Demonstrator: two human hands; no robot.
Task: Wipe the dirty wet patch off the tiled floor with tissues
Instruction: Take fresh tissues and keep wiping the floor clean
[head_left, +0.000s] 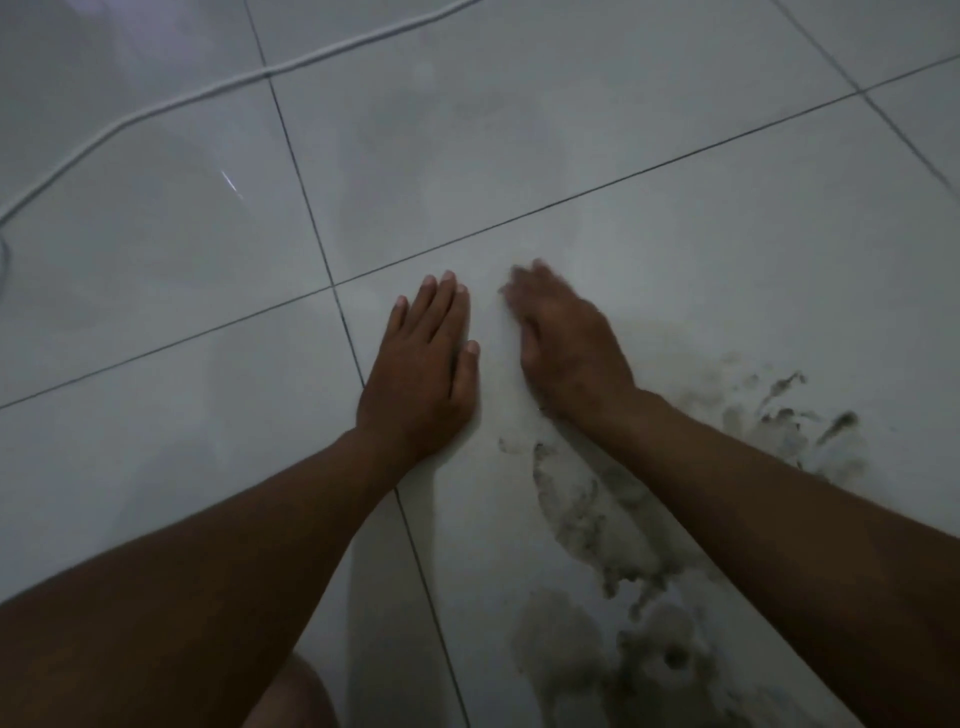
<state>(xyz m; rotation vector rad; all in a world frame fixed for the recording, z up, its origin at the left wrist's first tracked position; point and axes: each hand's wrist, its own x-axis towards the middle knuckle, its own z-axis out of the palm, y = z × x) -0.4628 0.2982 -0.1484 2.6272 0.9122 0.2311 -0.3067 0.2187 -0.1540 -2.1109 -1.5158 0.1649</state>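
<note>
My left hand (426, 374) lies flat, palm down, on the white tiled floor (597, 130), its fingers straight and together beside a grout line. My right hand (566, 343) is palm down on the floor just to its right, and its fingertips are blurred. No tissue shows clearly; the strip of floor between the hands looks paler, and I cannot tell if a tissue lies there. The dirty wet patch (587, 525) spreads as dark grey smears under and on both sides of my right forearm, reaching the lower right.
A white cable (156, 104) runs in a curve across the tiles at the upper left. Part of a bare knee (296, 696) shows at the bottom edge. Dark grout lines cross the floor diagonally.
</note>
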